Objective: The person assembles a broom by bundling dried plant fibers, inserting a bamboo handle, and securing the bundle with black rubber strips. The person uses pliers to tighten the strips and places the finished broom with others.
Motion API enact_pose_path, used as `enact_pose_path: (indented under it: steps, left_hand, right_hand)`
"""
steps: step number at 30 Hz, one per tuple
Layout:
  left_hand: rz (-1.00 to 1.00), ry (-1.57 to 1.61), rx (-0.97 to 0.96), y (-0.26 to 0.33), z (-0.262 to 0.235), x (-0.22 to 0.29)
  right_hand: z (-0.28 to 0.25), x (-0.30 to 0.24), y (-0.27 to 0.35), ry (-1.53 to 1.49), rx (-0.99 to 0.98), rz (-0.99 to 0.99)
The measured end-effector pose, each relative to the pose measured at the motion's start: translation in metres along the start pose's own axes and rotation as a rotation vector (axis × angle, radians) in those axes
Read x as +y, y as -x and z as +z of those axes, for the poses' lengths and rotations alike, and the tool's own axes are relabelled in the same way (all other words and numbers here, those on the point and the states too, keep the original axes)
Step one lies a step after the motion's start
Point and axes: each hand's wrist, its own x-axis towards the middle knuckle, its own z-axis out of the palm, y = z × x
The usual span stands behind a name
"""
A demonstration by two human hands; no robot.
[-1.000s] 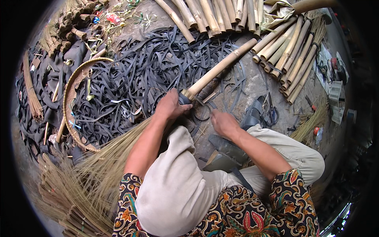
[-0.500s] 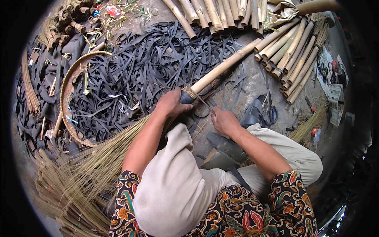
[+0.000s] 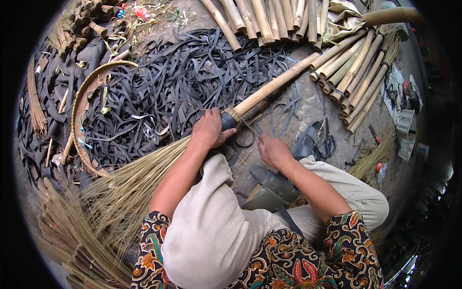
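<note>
Bamboo handle (image 3: 274, 90): slanting up to the right out of the broom (image 3: 229, 121), reaching at its far end to the tied bamboo poles (image 3: 353, 79); impossible to tell whether touching them.
Left hand (image 3: 209, 129): clamped round the dark-bound neck of the broom.
Right hand (image 3: 273, 150): curled, fingers together, beside the end of a dark strip (image 3: 258, 129); cannot tell whether pinched on it.
Bristles (image 3: 144, 176): fanning down to the left, partly hidden behind the left forearm (image 3: 175, 178).
Pale trouser knee (image 3: 207, 212): raised close below the left wrist, blocking sight of the ground there.
Heap of dark strips (image 3: 168, 84): tangled just beyond the broom, crowding the woven tray (image 3: 77, 115).
Dark grey piece (image 3: 276, 188): lying below the right hand, between the legs.
Bristle bundles (image 3: 72, 231): piled at lower left.
White basket (image 3: 405, 130): far right, past the poles.
</note>
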Motion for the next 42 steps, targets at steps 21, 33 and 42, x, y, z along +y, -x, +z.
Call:
enact_pose_path:
  steps: [21, 33, 42]
  left_hand:
    - [0.068, 0.163, -0.176, -0.004, -0.007, -0.010]
    - [0.018, 0.289, -0.169, -0.005, -0.006, -0.023]
    - [-0.127, -0.026, -0.022, 0.048, -0.012, -0.037]
  right_hand:
    - [-0.004, 0.006, -0.001, -0.011, 0.052, 0.016]
    - [0.002, 0.001, 0.000, -0.020, 0.109, -0.030]
    - [0.022, 0.001, -0.009, 0.105, 0.700, 0.166]
